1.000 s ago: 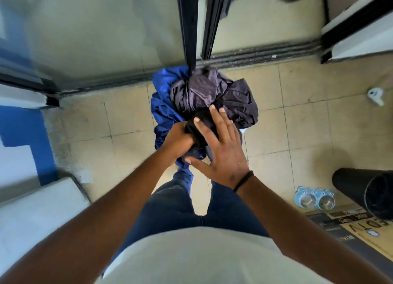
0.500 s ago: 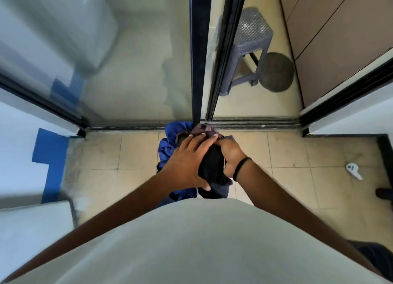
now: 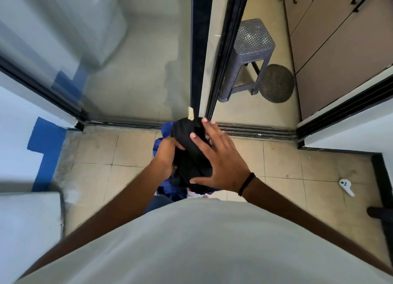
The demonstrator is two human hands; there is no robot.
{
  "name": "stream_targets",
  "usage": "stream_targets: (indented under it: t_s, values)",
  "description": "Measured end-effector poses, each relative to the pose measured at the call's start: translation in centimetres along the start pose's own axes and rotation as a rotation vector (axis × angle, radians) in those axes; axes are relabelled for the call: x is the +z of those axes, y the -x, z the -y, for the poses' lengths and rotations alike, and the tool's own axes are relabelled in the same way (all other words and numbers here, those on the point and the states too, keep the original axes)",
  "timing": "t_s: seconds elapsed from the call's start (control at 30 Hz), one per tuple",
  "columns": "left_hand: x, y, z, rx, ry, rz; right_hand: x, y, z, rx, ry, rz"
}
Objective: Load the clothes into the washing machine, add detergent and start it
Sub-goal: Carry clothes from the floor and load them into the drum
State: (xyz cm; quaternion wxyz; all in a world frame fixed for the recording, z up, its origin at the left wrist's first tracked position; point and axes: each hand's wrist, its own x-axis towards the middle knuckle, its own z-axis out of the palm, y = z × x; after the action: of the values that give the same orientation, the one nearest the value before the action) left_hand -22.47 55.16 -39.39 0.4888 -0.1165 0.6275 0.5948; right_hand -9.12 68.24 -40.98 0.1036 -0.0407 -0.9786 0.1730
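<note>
Behind the glass door (image 3: pixel 131 56) on the left stands a pale, blurred box, perhaps the washing machine (image 3: pixel 95 21). In the middle, the left hand (image 3: pixel 168 153) grips the bundle of clothes (image 3: pixel 191 156) from its left side, fingers curled into the dark cloth. The right hand (image 3: pixel 221 162) lies on the bundle's right side with fingers spread and straight, pressing rather than clutching. The bundle hangs above the tiled floor (image 3: pixel 276 162), at the door track (image 3: pixel 255 130). With only one hand gripping, the blue garment (image 3: pixel 170 190) sagging underneath could slip out, or snag on the door's edge in passing.
</note>
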Motion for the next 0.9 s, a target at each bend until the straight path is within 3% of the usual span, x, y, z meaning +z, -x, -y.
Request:
stream_targets:
  t_s: [0.07, 0.17, 0.3, 0.37, 0.43, 0.53, 0.63, 0.7, 0.8, 0.9]
  values:
    - [0.4, 0.6, -0.1, -0.071, 0.005, 0.086, 0.7, -0.1, 0.2, -0.010, -0.003, 0.024]
    - [0.8, 1.0, -0.8, -0.003, -0.013, 0.151, 0.6, -1.0, -0.1, 0.264, -0.345, -0.026]
    - [0.8, 2.1, -0.1, 0.354, -0.366, 0.079, 0.1, -3.9, -2.1, 0.747, -0.651, -0.394]
    - [0.8, 3.0, 0.8, 0.534, -0.644, 0.028, -0.1, -5.5, -2.4, 1.051, -0.905, -0.439]
    - [0.6, 3.5, 1.4, 0.696, -0.926, -0.050, -0.2, -6.4, -2.2, 1.352, -1.200, -0.294]
    - [0.7, 3.4, 1.9, 0.875, -1.257, -0.177, -0.6, -6.7, -0.7, 1.510, -1.542, -0.057]
    - [-0.1, 2.7, 1.6, 0.817, -1.197, -0.303, -1.3, -6.6, 1.0, 1.463, -1.606, -0.055]
    - [-1.2, 2.0, 1.2, 0.781, -1.142, -0.370, -1.5, -6.0, 1.3, 1.299, -1.480, -0.134]
    - [-2.4, 1.3, 0.5, 0.666, -0.915, -0.422, -1.8, -3.7, 0.8, 0.821, -0.962, -0.157]
    - [-2.4, 0.9, -0.5, 0.488, -0.446, -0.342, -1.6, -1.5, 0.2, 0.324, -0.451, -0.077]
